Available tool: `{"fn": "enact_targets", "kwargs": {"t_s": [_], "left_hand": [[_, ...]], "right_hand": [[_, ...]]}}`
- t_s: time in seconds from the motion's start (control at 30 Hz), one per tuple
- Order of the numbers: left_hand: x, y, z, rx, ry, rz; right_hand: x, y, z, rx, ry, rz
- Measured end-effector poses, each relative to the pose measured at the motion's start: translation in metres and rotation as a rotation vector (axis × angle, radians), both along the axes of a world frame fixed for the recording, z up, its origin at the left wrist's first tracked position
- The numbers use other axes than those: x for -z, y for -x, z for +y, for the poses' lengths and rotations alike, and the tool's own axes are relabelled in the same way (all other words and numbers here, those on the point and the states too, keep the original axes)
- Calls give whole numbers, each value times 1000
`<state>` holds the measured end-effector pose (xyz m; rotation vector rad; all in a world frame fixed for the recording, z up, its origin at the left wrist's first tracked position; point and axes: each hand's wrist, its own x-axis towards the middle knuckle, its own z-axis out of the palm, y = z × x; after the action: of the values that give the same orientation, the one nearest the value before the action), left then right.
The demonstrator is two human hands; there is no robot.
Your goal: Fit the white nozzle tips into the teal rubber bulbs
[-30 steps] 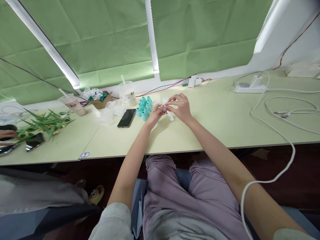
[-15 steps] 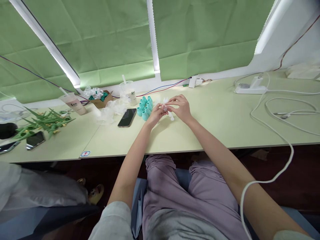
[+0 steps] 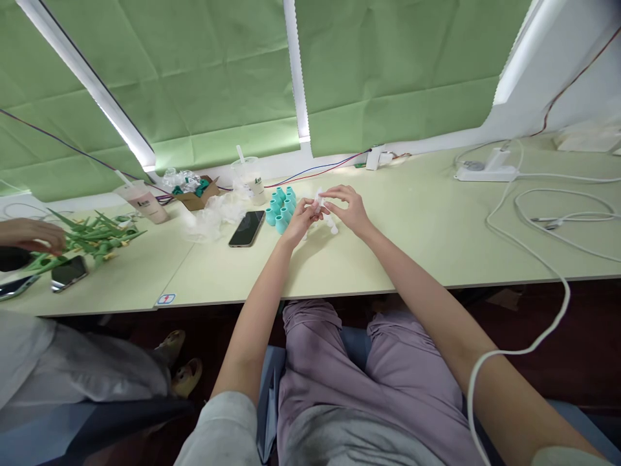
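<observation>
My left hand [image 3: 301, 221] is closed on a small white plastic piece [image 3: 319, 202], which stands upright between its fingertips. Its exact kind is too small to make out. My right hand [image 3: 350, 210] reaches in from the other side, thumb and fingers bent around the same piece; whether they touch it is hard to see. Beneath and behind the hands lie more white plastic pieces [image 3: 331, 224], partly covered. Just left of my left hand stands a cluster of several turquoise bulb-shaped pieces [image 3: 280, 210] with narrow necks.
A black phone [image 3: 247, 229] and crumpled clear plastic [image 3: 213, 217] lie left of the cluster. Farther left are a cardboard box [image 3: 196, 197], a drink cup [image 3: 145, 202] and green stems [image 3: 92, 236] by a co-worker's hand [image 3: 33, 235]. A power strip [image 3: 488, 171] and white cable [image 3: 538, 259] lie right.
The white piece now points up between my fingers, and my right fingers have shifted slightly toward the left. At the far left, a co-worker's hand has come in over the stems.
</observation>
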<state>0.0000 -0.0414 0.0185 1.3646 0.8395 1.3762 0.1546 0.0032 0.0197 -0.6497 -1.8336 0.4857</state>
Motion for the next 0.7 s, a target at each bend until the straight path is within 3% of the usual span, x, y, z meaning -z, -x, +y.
{"fn": "enact_targets", "kwargs": {"t_s": [0.1,0.27,0.43,0.7], "left_hand": [[-1,-2,-1,-12,-30,42],[3,-4,3,-14,-107,155],[10,-3,9,-46,-195,241],[12,-3,9,-130,-164,322]], "right_hand": [[3,1,4,-56,175,130],[8,6,5,-421,512,224],[6,9,-1,-445,593,306],[9,6,2,-474,656,327]]}}
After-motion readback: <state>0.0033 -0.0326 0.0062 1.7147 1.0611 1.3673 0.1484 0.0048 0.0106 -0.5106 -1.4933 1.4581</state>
